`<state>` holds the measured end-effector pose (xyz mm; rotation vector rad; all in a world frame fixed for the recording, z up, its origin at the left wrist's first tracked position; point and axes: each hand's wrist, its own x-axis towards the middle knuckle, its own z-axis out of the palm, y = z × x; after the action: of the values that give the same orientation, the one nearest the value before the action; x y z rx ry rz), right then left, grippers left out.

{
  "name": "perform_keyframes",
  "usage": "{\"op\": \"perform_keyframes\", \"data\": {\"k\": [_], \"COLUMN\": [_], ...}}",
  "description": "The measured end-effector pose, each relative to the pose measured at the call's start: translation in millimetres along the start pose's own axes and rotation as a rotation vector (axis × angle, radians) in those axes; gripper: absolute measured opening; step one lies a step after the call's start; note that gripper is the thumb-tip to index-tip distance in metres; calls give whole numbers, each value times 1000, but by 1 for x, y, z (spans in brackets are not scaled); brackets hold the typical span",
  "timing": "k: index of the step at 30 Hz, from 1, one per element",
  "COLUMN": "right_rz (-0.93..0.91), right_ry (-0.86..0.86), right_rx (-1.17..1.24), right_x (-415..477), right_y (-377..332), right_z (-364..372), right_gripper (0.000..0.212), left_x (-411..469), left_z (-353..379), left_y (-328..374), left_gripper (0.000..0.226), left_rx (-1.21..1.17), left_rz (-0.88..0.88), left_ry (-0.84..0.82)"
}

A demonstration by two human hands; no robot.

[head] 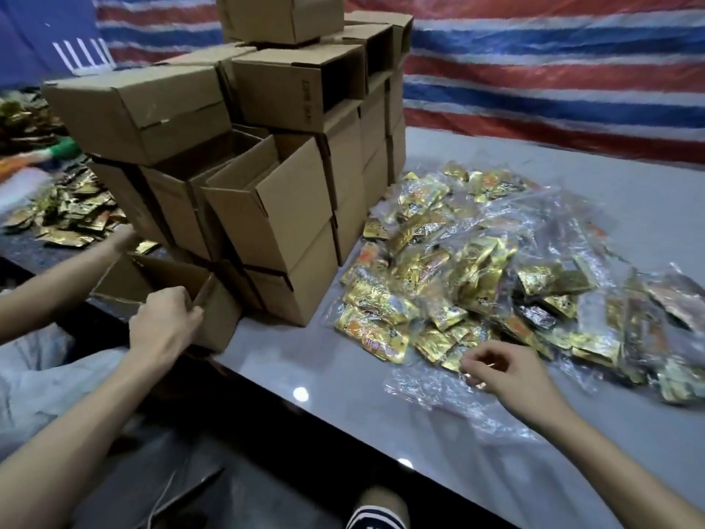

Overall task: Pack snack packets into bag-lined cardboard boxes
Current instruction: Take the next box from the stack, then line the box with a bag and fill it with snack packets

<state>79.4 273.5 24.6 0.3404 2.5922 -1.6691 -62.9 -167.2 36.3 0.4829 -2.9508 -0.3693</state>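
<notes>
An open cardboard box sits at the near left corner of the grey table. My left hand grips the top edge of its near wall, thumb on the outside. A heap of gold snack packets, many inside clear bags, covers the right half of the table. My right hand is at the heap's near edge, thumb and forefinger pinching a clear plastic bag that lies flat on the table. A gold packet shows just under those fingers.
A tall stack of cardboard boxes stands right behind the open box. Another person's arm reaches in from the left toward the box's far side. More gold packets lie at far left. A striped tarp hangs behind.
</notes>
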Motion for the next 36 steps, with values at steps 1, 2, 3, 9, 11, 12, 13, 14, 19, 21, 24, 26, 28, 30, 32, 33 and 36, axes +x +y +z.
{"op": "perform_keyframes", "data": {"k": [1,2,3,9,11,12,13,14,19,21,24,26,28,30,32,33,36], "right_rz": [1,2,5,5,-6,-7,-6,-5,70,161,274,307,323,327,326,329,355], "right_ry": [6,9,11,21,20,18,17,19,62,77,35,9,42,85,124,158,269], "right_rx": [-1,0,1,7,7,7,11,14,35,83,174,229,187,119,71,42,-86], "right_x": [0,0,0,0,-2,-3,-4,-5,-15,-21,-30,-35,-40,-46,-52,-55,-63], "right_y": [1,2,3,8,10,12,13,15,20,20,20,22,28,36,46,51,64], "right_z": [0,-1,-1,0,1,2,1,1,-10,-15,-24,-31,-39,-47,-56,-61,-80], "right_gripper": [22,23,23,24,23,22,20,19,20,21,29,42,39,20,8,10,16], "left_x": [-5,-10,-17,-83,-107,-117,-128,-139,-189,-209,-241,-261,-277,-287,-294,-297,-303], "left_z": [-5,-10,-16,-32,-23,-17,-10,-4,20,25,31,35,38,41,42,43,40], "left_y": [4,9,16,69,92,104,117,130,196,219,249,265,277,284,285,284,278], "left_gripper": [19,21,23,28,28,28,27,26,21,23,16,17,23,26,26,25,26], "left_rx": [3,12,22,27,8,-2,-9,-15,-88,-118,-127,-104,-87,-85,-122,-170,-425], "left_rz": [25,55,86,277,353,394,441,489,695,758,841,910,975,1028,1103,1147,1294], "left_ry": [0,4,5,-89,-153,-178,-199,-219,-310,-348,-408,-460,-520,-576,-622,-634,-562]}}
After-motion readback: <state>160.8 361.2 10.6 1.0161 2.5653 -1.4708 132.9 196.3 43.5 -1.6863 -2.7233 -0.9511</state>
